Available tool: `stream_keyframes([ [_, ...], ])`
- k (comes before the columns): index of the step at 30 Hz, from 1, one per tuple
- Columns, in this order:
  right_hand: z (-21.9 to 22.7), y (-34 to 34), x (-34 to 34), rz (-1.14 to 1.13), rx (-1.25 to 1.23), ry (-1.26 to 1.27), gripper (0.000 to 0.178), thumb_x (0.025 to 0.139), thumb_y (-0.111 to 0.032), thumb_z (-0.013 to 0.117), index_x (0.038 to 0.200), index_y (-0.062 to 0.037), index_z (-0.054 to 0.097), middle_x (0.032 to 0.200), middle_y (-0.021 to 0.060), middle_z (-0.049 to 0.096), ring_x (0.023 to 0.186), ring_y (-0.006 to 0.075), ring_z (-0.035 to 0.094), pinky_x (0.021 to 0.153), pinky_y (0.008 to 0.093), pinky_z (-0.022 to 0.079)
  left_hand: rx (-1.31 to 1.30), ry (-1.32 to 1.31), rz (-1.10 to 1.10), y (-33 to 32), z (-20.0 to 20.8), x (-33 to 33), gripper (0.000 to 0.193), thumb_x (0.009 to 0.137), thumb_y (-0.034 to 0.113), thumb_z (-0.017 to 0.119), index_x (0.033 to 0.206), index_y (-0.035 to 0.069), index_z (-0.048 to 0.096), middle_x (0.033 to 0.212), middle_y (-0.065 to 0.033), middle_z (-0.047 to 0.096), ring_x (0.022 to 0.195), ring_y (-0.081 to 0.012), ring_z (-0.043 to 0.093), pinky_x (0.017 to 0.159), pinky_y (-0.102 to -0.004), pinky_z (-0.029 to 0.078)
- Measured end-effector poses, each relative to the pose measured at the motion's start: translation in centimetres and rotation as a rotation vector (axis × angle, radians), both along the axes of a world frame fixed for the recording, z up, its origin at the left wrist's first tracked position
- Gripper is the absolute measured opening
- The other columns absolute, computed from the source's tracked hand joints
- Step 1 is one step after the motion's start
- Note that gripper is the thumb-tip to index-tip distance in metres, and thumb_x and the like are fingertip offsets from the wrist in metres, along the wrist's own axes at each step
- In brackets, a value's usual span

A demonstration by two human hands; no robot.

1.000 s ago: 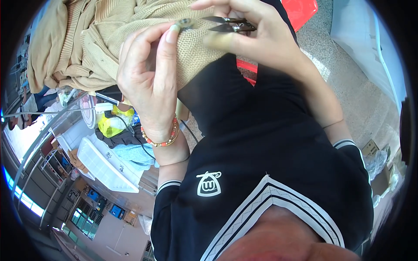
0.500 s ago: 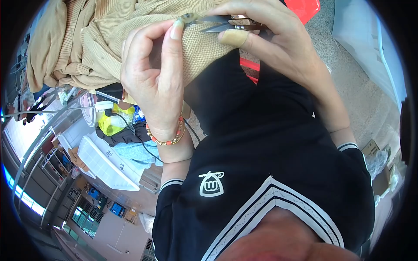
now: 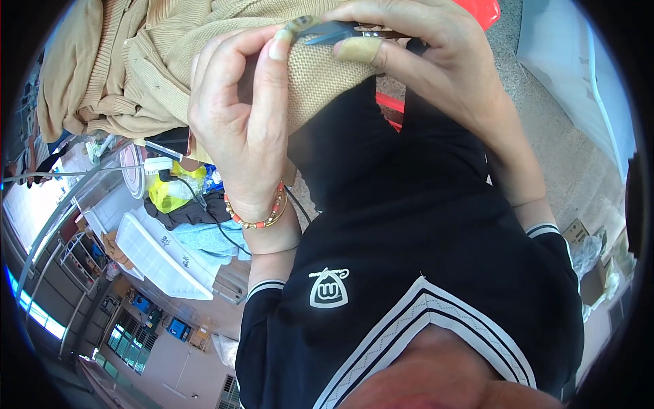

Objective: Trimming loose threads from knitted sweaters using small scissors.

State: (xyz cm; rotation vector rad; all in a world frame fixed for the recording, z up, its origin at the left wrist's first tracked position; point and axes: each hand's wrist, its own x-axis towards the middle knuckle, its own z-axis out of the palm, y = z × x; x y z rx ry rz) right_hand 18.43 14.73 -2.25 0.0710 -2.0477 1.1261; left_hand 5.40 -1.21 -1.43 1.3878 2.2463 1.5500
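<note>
My left hand [image 3: 242, 102] pinches a small brownish button [image 3: 300, 24] between thumb and fingertips, at the edge of a tan knitted garment [image 3: 317, 82]. The knit hangs below the pinch and spreads across my lap to the upper left. In my right hand [image 3: 443, 61] is a pair of small thread snips [image 3: 334, 32], blades pointing left. Their tips are right beside the button and slightly apart; whether they touch thread I cannot make out. A beige tape wrap [image 3: 358, 50] covers my right thumb. The snips' handles are partly hidden by my fingers.
A red plastic stool [image 3: 480, 10] shows under the work, and a translucent bin [image 3: 572, 75] stands at right. To the left are a white tray [image 3: 153, 255], a yellow plastic bag [image 3: 169, 194], blue cloth [image 3: 211, 240] and a black cable [image 3: 221, 228].
The snips have moved left, closer to the button, and their blades have come nearer together. My left hand keeps its pinch almost in place.
</note>
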Motion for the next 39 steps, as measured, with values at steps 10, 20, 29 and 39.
stream_keyframes([
  [10,-3.9,0.7,-1.6,0.100,-0.058,0.256,0.019,0.088,-0.012,0.075,0.104,-0.0011,0.072,0.080,0.0055,0.061,0.080,0.0151,0.059,0.099,0.0339,0.044,0.002,-0.010,-0.008,0.4,0.1,0.3,0.006,0.090,0.005,0.069,0.093,-0.001,0.070,0.089,-0.0073,0.066,0.085,-0.0173,0.060,0.078,-0.0270,0.046],
  [20,-0.5,-1.0,0.4,0.184,-0.766,-0.521,0.029,0.086,-0.011,0.079,0.111,0.0001,0.068,0.096,-0.0030,0.066,0.085,0.0018,0.055,0.072,0.0176,0.044,0.007,0.021,-0.018,-0.2,-0.2,0.0,0.006,0.091,0.003,0.068,0.095,-0.001,0.070,0.091,-0.0072,0.065,0.085,-0.0168,0.060,0.079,-0.0267,0.046],
  [29,-1.2,-0.6,0.9,0.071,-0.649,-0.478,0.018,0.083,-0.001,0.078,0.098,-0.0009,0.067,0.085,-0.0059,0.063,0.073,-0.0006,0.052,0.064,0.0162,0.043,-0.095,-0.321,0.069,-6.8,0.7,-2.7,0.015,0.093,0.006,0.064,0.105,-0.002,0.069,0.095,-0.0018,0.063,0.080,-0.0055,0.052,0.074,-0.0191,0.041],
  [39,-8.3,0.2,-1.7,0.685,-0.836,0.481,0.017,0.089,-0.007,0.075,0.096,-0.0039,0.060,0.086,-0.0044,0.059,0.075,0.0018,0.052,0.066,0.0169,0.042,-0.304,-0.252,0.030,-8.6,1.9,-1.8,0.014,0.088,0.009,0.070,0.098,-0.001,0.069,0.094,-0.0067,0.068,0.088,-0.0148,0.057,0.083,-0.0285,0.044],
])
